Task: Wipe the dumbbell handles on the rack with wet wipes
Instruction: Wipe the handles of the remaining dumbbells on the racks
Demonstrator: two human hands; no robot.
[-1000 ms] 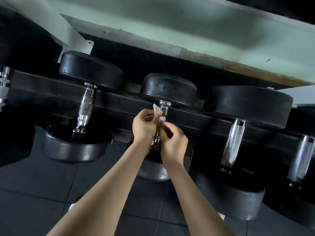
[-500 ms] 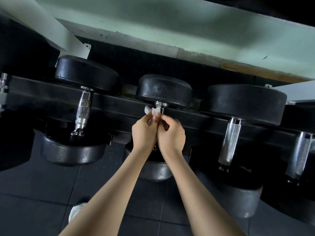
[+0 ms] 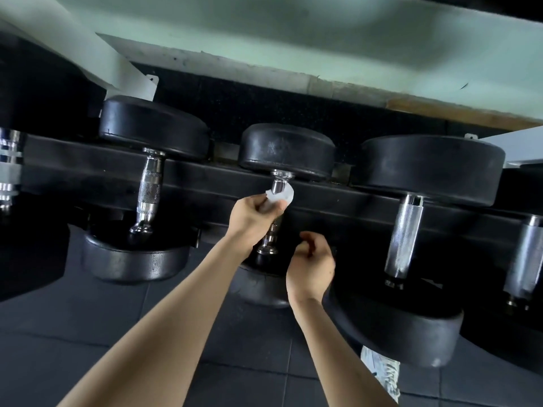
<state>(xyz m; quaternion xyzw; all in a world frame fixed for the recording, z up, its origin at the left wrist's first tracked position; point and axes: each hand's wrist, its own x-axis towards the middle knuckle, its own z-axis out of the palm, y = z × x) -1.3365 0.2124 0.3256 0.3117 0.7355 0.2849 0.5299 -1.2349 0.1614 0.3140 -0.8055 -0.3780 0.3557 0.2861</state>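
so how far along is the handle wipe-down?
Done: nothing provable; no handle shows a wiped mark. In hand: the left hand grips the wet wipe around the top of the middle handle; the right hand hangs beside it, loosely curled, holding nothing. Left: the lower part of that handle and, as far as can be seen, the left handle, the right handle and the far-right handle.

I can read no word, number or brand here. The black heads of the dumbbells (image 3: 286,149) at 12 o'clock show me no weight mark that I can make out. The pattern on the shoe (image 3: 382,373) at 5 o'clock is too blurred to read.
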